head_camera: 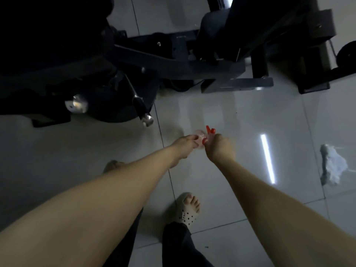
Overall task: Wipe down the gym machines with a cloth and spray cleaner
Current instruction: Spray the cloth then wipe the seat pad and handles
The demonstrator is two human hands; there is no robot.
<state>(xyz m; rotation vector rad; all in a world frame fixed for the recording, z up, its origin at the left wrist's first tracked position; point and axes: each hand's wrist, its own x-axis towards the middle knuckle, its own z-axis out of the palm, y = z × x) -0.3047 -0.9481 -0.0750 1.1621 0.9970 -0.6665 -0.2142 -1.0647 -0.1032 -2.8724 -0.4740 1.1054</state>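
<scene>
Both my arms reach down over the tiled floor. A small clear spray bottle [258, 136] with a red trigger head [210, 130] sits between my hands. My left hand [185, 146] holds the bottle's body with its fingertips. My right hand [219, 149] grips the red spray head from the right. A pale crumpled cloth [333, 164] lies on the floor at the right, away from both hands. The dark gym machine [173, 60] stands just beyond the bottle.
A chrome-tipped lever handle [143, 110] sticks out of the machine toward my left hand. More dark frame and a wheel [346, 53] stand at the upper right. My feet in pale perforated clogs [185, 211] are on the glossy tiles below.
</scene>
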